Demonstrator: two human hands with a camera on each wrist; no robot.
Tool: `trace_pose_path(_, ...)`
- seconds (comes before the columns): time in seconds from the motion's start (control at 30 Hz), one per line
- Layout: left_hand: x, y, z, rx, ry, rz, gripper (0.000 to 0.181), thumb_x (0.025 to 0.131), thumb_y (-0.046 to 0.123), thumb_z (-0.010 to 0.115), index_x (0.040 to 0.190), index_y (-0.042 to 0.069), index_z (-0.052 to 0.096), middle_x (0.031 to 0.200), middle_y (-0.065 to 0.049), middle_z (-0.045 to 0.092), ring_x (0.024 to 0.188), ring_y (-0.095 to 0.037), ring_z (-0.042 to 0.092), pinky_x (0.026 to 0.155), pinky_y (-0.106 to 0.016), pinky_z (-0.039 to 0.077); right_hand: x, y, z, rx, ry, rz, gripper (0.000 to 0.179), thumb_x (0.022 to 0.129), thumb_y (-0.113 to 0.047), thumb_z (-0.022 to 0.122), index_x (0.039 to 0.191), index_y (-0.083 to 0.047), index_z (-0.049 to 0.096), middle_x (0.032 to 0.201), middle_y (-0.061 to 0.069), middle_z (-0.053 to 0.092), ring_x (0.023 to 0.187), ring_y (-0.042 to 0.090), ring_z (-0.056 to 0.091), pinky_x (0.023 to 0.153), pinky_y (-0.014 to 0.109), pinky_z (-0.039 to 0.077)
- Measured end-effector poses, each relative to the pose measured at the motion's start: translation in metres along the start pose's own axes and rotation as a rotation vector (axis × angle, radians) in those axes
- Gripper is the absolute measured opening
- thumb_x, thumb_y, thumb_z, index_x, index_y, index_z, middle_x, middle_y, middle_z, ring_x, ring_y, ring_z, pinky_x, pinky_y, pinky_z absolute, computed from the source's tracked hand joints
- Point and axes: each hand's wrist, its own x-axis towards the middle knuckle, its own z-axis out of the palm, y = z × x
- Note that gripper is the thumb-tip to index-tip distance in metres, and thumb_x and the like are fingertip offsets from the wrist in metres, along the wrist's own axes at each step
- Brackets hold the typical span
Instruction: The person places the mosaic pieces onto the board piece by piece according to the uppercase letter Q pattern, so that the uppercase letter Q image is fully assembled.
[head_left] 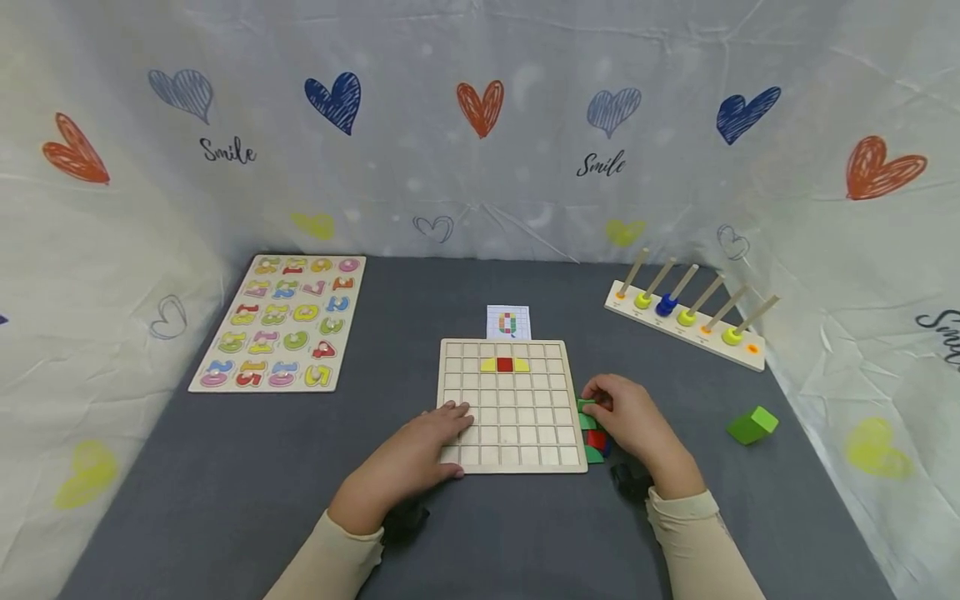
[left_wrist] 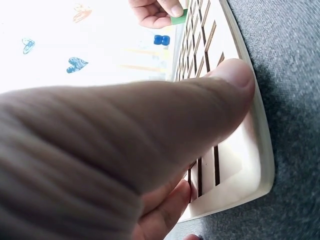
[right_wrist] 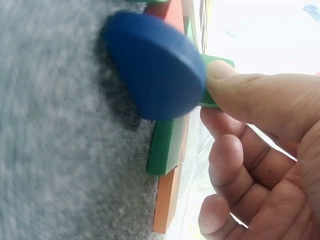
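Observation:
A pale wooden grid board [head_left: 491,435] lies flat in the middle of the table. In its upper part sit a red square [head_left: 505,365] and two yellow pieces, one on each side. My left hand [head_left: 420,446] rests on the board's left side, fingers stretched over the grid, thumb at the near edge in the left wrist view. Just off the right edge, my right hand [head_left: 630,417] pinches a green tile [left_wrist: 178,20] between thumb and index finger. Beside it are loose pieces: a red block [head_left: 596,439], a rounded green piece [head_left: 594,456] and a blue curved piece [right_wrist: 155,65].
A pattern card [head_left: 507,322] lies at the board's far edge. Far left is a number puzzle board [head_left: 296,323]; far right, a peg stand [head_left: 622,300] with coloured rings. A green block [head_left: 752,426] lies on the right. A curtain [head_left: 540,192] with hearts hangs behind.

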Motion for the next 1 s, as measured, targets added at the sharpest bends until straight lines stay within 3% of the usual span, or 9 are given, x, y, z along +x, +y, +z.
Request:
trace_pose_path(0.4,0.002,0.001,-0.002,0.011,-0.004,-0.008,0.067,0.092,0.015,0.089,0.153,0.003,0.062,0.168,-0.015,0.051,0.161,-0.036,0.041,0.131,-0.059,0.035,0.004,-0.006,-0.009,0.021,0.017,-0.010,0.006,0.100,-0.008,0.078,0.106,-0.009,0.075,0.089,0.003,0.066,0.075,0.016,0.056,0.066,0.031,0.048)
trace_pose_path(0.57,0.001,0.000,-0.002,0.004,-0.007,-0.017,0.068,0.092,0.014,0.089,0.153,0.003,0.062,0.168,-0.015,0.050,0.162,-0.036,0.040,0.131,-0.060,0.034,0.024,-0.022,-0.008,0.027,0.032,-0.059,0.007,0.101,-0.010,0.078,0.107,-0.011,0.075,0.087,0.002,0.065,0.074,0.017,0.056,0.067,0.032,0.048)
trace_pose_path(0.77,0.000,-0.001,-0.001,0.009,-0.004,0.003,0.068,0.090,0.013,0.090,0.151,0.001,0.063,0.167,-0.017,0.051,0.161,-0.038,0.041,0.130,-0.061,0.035,0.055,-0.044,0.012,0.036,-0.043,-0.101,0.003,0.104,-0.014,0.074,0.107,-0.012,0.075,0.085,0.002,0.064,0.072,0.017,0.052,0.067,0.034,0.045)
trace_pose_path(1.0,-0.001,0.002,-0.002,-0.002,-0.010,-0.006,0.067,0.092,0.014,0.088,0.152,0.002,0.062,0.168,-0.016,0.050,0.162,-0.036,0.040,0.131,-0.060,0.034,0.074,-0.051,0.029,0.047,-0.077,-0.106,0.004,0.105,-0.013,0.073,0.106,-0.010,0.074,0.086,0.003,0.065,0.075,0.016,0.055,0.074,0.035,0.049)
